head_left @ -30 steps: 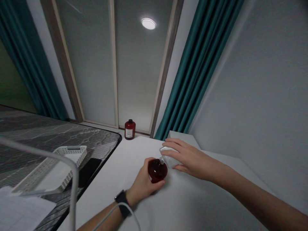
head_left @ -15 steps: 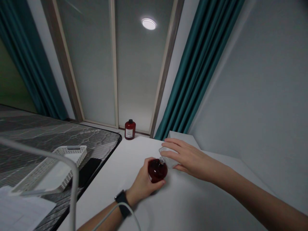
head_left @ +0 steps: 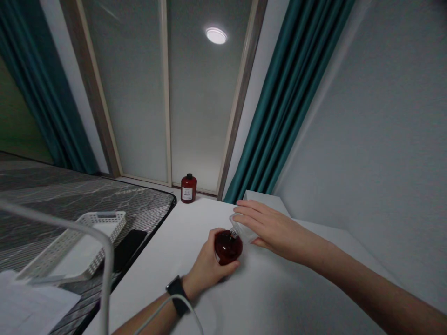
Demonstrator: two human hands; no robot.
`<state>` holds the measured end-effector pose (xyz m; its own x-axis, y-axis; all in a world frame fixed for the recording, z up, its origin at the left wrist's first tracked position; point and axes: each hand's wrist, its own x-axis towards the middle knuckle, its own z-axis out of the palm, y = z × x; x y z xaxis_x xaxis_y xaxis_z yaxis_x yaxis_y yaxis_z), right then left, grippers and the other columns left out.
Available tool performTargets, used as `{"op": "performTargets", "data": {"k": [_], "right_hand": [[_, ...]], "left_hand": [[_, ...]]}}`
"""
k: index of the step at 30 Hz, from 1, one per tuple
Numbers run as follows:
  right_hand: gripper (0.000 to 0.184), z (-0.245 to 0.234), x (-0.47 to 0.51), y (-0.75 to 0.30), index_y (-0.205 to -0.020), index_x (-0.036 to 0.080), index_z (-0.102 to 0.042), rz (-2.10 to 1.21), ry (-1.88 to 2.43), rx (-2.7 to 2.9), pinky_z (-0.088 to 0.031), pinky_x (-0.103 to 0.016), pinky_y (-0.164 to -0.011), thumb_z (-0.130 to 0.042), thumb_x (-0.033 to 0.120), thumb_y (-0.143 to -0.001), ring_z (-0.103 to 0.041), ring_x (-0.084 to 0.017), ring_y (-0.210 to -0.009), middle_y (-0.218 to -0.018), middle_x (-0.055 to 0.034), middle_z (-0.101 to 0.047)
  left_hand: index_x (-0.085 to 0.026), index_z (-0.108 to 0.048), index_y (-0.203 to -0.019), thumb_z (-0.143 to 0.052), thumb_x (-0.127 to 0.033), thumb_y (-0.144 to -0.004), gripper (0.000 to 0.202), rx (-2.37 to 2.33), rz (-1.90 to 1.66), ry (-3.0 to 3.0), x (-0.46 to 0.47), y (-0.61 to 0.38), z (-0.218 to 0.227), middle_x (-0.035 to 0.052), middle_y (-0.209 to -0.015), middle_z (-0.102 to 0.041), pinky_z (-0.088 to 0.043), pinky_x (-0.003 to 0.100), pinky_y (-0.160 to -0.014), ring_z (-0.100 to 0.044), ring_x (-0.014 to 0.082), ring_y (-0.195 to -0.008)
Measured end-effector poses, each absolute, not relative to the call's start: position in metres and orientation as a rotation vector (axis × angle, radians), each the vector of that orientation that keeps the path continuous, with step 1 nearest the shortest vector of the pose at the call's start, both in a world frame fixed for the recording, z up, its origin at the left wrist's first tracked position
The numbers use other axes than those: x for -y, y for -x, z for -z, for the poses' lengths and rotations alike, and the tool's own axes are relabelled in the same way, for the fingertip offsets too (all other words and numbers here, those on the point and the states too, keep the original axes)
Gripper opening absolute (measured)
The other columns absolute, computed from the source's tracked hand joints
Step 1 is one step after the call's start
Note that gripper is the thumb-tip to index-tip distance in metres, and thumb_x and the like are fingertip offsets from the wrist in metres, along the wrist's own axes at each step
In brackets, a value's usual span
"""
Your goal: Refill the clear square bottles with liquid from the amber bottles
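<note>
My left hand [head_left: 209,260], with a dark watch on its wrist, is wrapped round a dark red bottle [head_left: 227,249]. The bottle tilts to the upper right, its uncapped neck meeting the rim of a clear plastic container [head_left: 244,231]. Holding that container between fingers and thumb is my right hand [head_left: 265,228], which hides much of it. Whether liquid is flowing I cannot tell. A second red bottle [head_left: 188,190], with a black cap and white label, stands upright at the far left corner of the white table [head_left: 265,288].
A white perforated basket [head_left: 94,267] and a black flat object [head_left: 131,249] lie on the grey patterned surface at left, beside papers [head_left: 31,307]. A pale cable [head_left: 108,270] crosses the near left. A white box [head_left: 267,200] sits behind my right hand.
My right hand has shifted very slightly left and its fingers lie closer together. The bottle in my left hand stays almost in place.
</note>
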<state>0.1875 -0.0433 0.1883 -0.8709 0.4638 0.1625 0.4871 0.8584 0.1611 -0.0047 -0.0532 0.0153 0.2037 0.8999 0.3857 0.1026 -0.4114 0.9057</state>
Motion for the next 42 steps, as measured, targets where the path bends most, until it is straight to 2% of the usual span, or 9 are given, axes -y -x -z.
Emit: {"op": "performTargets", "data": {"k": [14, 21, 26, 31, 36, 42], "right_hand": [[0.061, -0.1891, 0.0467, -0.1862, -0.131, 0.016, -0.054, 0.399, 0.676, 2.905, -0.042, -0.046, -0.114, -0.079, 0.011, -0.076, -0.046, -0.028, -0.139, -0.141, -0.0154, -0.058], [0.042, -0.1859, 0.0471, -0.187, -0.134, 0.018, -0.053, 0.517, 0.629, 2.883, -0.038, -0.048, -0.118, -0.058, 0.01, -0.093, -0.042, -0.024, -0.143, -0.142, -0.0119, -0.058], [0.041, -0.1849, 0.0465, -0.1876, -0.135, 0.017, -0.052, 0.571, 0.59, 2.889, -0.037, -0.049, -0.119, -0.055, 0.009, -0.095, -0.041, -0.024, -0.143, -0.141, -0.0121, -0.059], [0.04, -0.1831, 0.0452, -0.1887, -0.136, 0.017, -0.051, 0.596, 0.564, 2.886, -0.034, -0.047, -0.121, -0.053, 0.008, -0.097, -0.039, -0.023, -0.145, -0.142, -0.0116, -0.059], [0.037, -0.1856, 0.0463, -0.1876, -0.134, 0.015, -0.053, 0.611, 0.515, 2.879, -0.038, -0.05, -0.118, -0.05, 0.008, -0.098, -0.043, -0.025, -0.142, -0.139, -0.0139, -0.061], [0.034, -0.1873, 0.0453, -0.186, -0.132, 0.015, -0.053, 0.719, 0.537, 2.916, -0.036, -0.047, -0.12, -0.046, 0.01, -0.1, -0.043, -0.025, -0.142, -0.141, -0.0111, -0.059]], "left_hand": [[-0.02, -0.043, -0.123, -0.079, -0.023, -0.067, 0.067, -0.973, -1.302, -1.711, 0.0546, 0.0053, -0.0195, 0.0096, -0.117, -0.062, -0.048, 0.045, -0.098, -0.062, 0.0283, -0.108], [-0.019, -0.044, -0.122, -0.079, -0.021, -0.065, 0.067, -0.986, -1.312, -1.695, 0.0543, 0.0048, -0.0199, 0.0101, -0.115, -0.063, -0.049, 0.046, -0.098, -0.062, 0.0288, -0.108], [-0.019, -0.043, -0.123, -0.079, -0.022, -0.066, 0.068, -0.981, -1.309, -1.712, 0.0541, 0.0049, -0.0187, 0.0108, -0.119, -0.061, -0.047, 0.047, -0.101, -0.061, 0.0296, -0.112], [-0.02, -0.043, -0.123, -0.078, -0.022, -0.067, 0.066, -0.976, -1.306, -1.705, 0.0537, 0.0051, -0.019, 0.0099, -0.118, -0.062, -0.047, 0.047, -0.099, -0.062, 0.0288, -0.109], [-0.02, -0.042, -0.123, -0.079, -0.023, -0.067, 0.067, -0.978, -1.3, -1.714, 0.0531, 0.0049, -0.0185, 0.0101, -0.119, -0.062, -0.047, 0.047, -0.1, -0.061, 0.0289, -0.11], [-0.02, -0.042, -0.123, -0.078, -0.022, -0.068, 0.066, -0.975, -1.293, -1.726, 0.0533, 0.0053, -0.0177, 0.0093, -0.117, -0.062, -0.048, 0.046, -0.098, -0.062, 0.0282, -0.108]]}}
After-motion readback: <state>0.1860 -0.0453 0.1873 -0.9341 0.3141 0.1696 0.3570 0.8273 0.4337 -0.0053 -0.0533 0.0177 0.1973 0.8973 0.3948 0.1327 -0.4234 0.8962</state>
